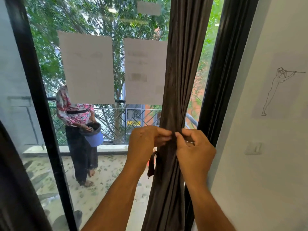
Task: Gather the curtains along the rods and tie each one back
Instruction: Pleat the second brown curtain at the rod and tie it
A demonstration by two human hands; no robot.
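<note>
One dark curtain [176, 80] bunched at right of window; two hands, left hand [143, 144] and right hand [194, 147], both pinching one tie strip [152, 164]; two papers [86, 67] on glass.

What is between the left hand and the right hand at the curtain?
In the head view, the cinched middle of the dark gathered curtain lies between the left hand and the right hand, whose fingers pinch the tie band there.

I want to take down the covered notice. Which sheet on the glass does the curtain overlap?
The right-hand sheet: the gathered curtain covers its right edge. The left sheet hangs fully exposed.
</note>
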